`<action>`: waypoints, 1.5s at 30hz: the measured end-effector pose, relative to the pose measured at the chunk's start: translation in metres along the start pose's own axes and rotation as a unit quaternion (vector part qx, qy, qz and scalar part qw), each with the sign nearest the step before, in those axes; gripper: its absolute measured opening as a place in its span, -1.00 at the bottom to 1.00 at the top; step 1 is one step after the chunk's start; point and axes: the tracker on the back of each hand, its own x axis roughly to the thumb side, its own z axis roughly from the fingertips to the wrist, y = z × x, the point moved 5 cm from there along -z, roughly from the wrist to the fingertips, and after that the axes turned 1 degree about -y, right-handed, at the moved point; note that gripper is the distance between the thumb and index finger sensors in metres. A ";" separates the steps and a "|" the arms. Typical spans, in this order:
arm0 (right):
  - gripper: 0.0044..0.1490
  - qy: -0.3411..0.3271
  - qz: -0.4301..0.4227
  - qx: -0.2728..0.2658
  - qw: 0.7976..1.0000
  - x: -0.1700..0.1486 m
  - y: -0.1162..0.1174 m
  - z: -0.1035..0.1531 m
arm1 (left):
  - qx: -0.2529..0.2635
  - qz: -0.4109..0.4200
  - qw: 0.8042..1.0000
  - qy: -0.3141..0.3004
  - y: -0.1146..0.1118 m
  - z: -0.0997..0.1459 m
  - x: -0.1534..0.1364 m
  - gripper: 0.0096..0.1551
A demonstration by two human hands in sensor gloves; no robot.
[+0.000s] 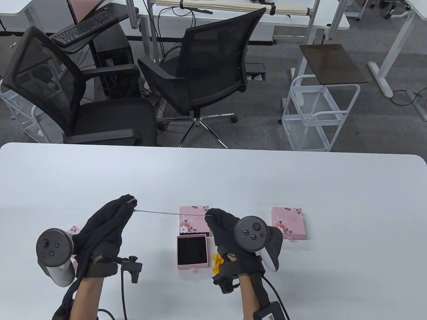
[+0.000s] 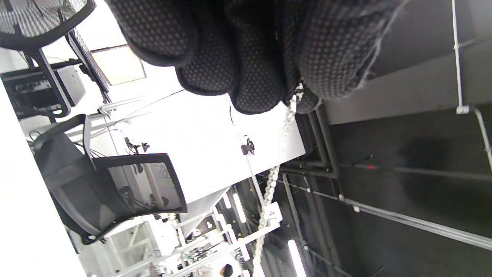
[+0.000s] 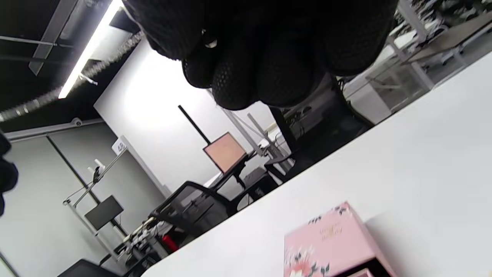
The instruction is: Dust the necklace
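Table view shows a white tabletop (image 1: 300, 186) carrying three pink floral boxes: a closed one (image 1: 287, 222) on the right, another (image 1: 193, 221) in the middle, and an open drawer tray (image 1: 192, 251) with a dark lining in front of it. Above these the left hand (image 1: 103, 230) and right hand (image 1: 230, 233) stretch the necklace (image 1: 166, 213) taut between them, clear of the surface. The left fingers (image 2: 246, 73) are curled and pinch one end of the chain, a few links spilling past them. The right fingers (image 3: 246, 73) are bunched around the other end; something yellow (image 1: 218, 262), perhaps a cloth, peeks from under that palm, though I cannot tell.

To dust well, I'd keep the chain under light, even tension and run the cloth along it in one direction, so links neither kink nor snap.
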 end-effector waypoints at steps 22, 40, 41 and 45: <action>-0.56 -0.084 0.004 -0.094 0.992 0.042 -0.023 0.019 | -0.338 -0.276 0.898 0.058 -0.154 0.029 -0.056 -0.61; -0.56 -0.119 0.083 -0.013 0.989 0.072 0.008 0.023 | -0.236 -0.092 0.967 -0.010 -0.112 0.023 0.001 -0.41; -0.56 -0.120 0.103 -0.024 0.987 0.074 0.008 0.024 | -0.223 -0.096 0.970 -0.011 -0.110 0.022 0.002 -0.43; -0.56 -0.121 0.096 -0.025 0.988 0.073 0.007 0.023 | -0.222 -0.089 0.971 -0.010 -0.106 0.019 0.000 -0.63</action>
